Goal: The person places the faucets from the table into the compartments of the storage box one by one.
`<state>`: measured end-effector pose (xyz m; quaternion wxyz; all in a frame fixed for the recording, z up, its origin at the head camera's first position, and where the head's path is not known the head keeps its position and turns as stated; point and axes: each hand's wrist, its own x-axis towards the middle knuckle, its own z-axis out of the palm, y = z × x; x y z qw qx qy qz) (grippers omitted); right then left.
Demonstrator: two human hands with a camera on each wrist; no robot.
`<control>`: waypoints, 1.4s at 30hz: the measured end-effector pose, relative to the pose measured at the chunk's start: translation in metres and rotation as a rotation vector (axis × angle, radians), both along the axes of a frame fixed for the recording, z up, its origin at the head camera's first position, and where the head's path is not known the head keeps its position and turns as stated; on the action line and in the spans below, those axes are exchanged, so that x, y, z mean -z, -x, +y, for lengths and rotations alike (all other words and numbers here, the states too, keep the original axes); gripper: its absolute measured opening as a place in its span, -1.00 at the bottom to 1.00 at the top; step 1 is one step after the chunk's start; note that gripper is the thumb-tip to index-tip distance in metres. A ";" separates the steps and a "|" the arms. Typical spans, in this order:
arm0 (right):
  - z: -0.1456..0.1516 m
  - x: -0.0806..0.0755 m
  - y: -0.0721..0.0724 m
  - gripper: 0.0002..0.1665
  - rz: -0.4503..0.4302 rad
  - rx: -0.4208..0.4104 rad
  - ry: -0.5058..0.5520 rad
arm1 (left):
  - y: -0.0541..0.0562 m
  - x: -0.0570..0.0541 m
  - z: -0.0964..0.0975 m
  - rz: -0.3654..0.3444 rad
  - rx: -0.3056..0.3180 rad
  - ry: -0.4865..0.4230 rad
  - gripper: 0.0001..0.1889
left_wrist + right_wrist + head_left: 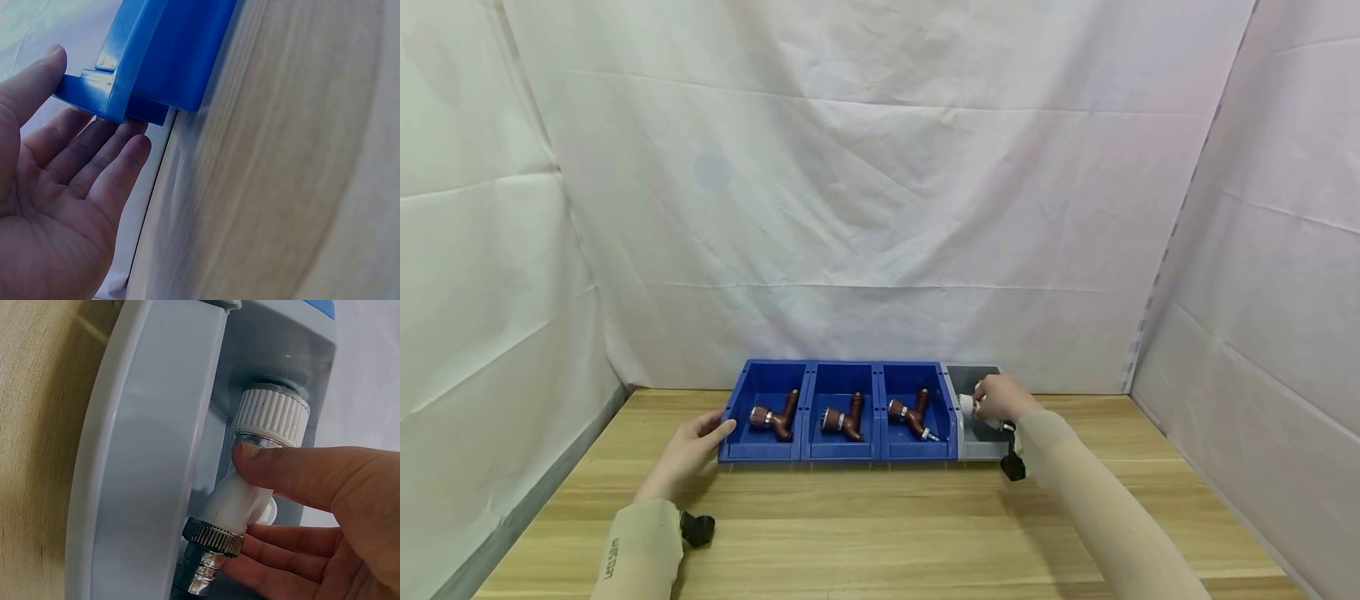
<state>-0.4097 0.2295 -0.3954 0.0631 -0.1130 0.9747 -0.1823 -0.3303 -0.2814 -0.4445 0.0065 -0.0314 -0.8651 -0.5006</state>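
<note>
My right hand (pixel 1002 398) holds a white tap (pixel 230 499) in the grey bin (pixel 977 451), thumb on one side and fingers on the other. The tap has a ribbed white knob and a metal hose nozzle with a knurled ring. At the left end of the row, my left hand (pixel 688 446) pinches the outer edge of a blue bin (pixel 140 59), its thumb on the rim and fingertips underneath. A brown tap (pixel 780 419) lies in that bin. The middle blue bin holds another brown tap (pixel 846 419), and a third brown tap (pixel 914 414) with a metal nozzle lies beside the grey bin's wall.
The bins stand side by side at the back of a wooden table (pixel 865 533). White cloth (pixel 880 208) hangs close behind them and along both sides. A small black device (pixel 697 529) is strapped at the left wrist, and another black device (pixel 1012 465) at the right.
</note>
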 end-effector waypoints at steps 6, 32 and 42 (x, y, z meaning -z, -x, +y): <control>0.000 0.003 0.003 -0.81 -0.018 0.006 0.001 | 0.000 0.000 0.000 -0.002 -0.007 0.008 -0.30; 0.000 0.013 0.007 -0.78 0.000 0.000 -0.022 | 0.000 0.001 0.001 0.010 0.002 -0.019 -0.32; -0.001 0.016 0.008 -0.85 0.004 0.004 -0.035 | -0.001 0.001 0.001 0.012 -0.002 -0.013 -0.34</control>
